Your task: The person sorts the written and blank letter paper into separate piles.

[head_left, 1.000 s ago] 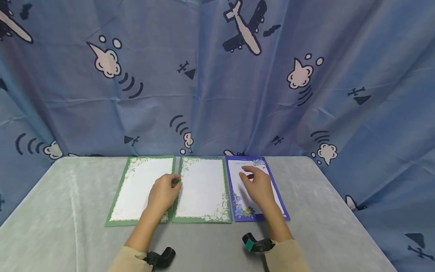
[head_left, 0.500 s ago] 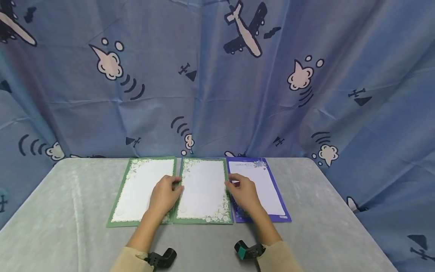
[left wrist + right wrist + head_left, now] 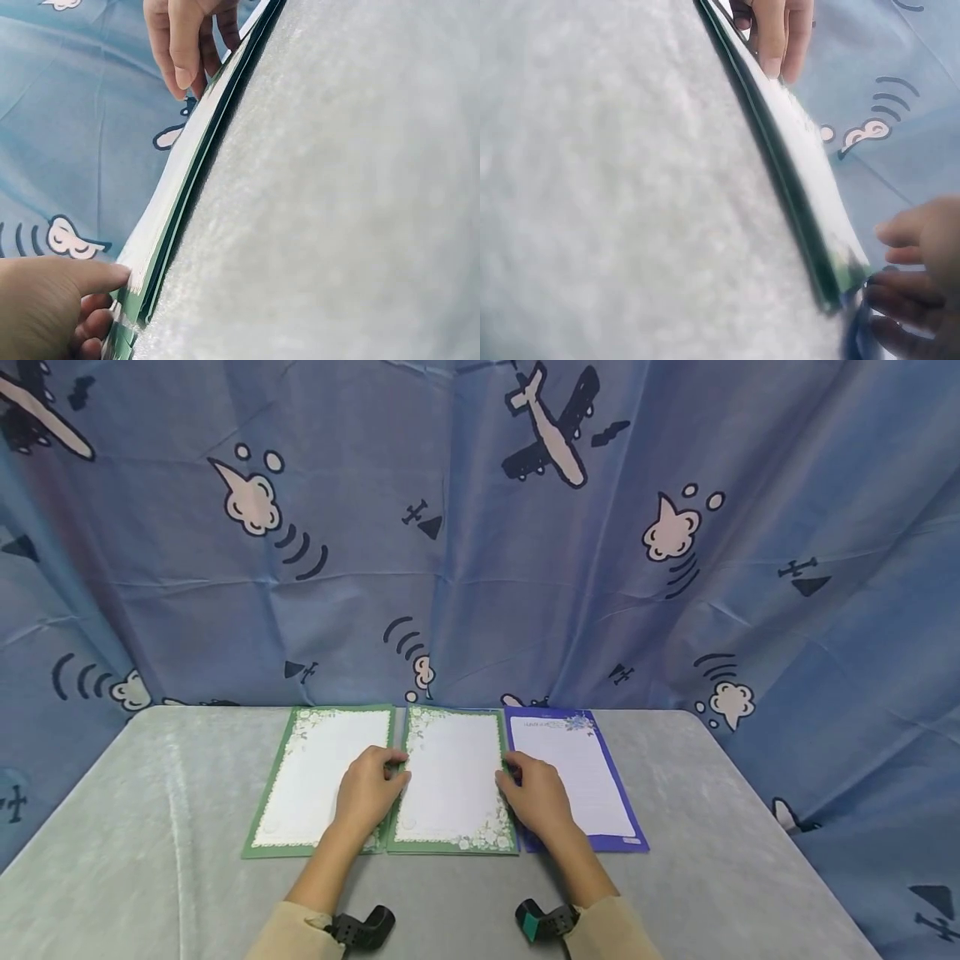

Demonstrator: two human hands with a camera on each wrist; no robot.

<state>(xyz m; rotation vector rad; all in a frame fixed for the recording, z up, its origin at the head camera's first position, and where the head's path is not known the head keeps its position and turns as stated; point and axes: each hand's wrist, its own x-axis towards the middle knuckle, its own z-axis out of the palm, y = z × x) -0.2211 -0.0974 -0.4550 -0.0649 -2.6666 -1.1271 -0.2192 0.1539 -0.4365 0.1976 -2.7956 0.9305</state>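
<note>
Three paper pieces with decorated borders lie side by side on the grey table. The middle green floral-bordered paper [image 3: 453, 777] has layered edges, seen in both wrist views. My left hand [image 3: 369, 789] holds its left edge, the thumb on top and the other fingers curled at the side. At its right edge my right hand [image 3: 538, 795] grips with thumb and fingers; the fingertips are partly hidden. My left forearm crosses the left green floral-bordered paper [image 3: 330, 743]. Under my right hand lies part of the purple-bordered paper [image 3: 581, 768], which has blue flowers at its top corner.
The grey cloth-covered table [image 3: 217, 777] extends left, right and in front of the papers. A blue curtain [image 3: 480, 543] with airplane prints hangs right behind its far edge. Black wrist cameras are strapped to both wrists.
My right hand has moved left from above the purple-bordered paper to the middle paper's right edge. My left hand has stayed at the left edge. The view has shifted slightly.
</note>
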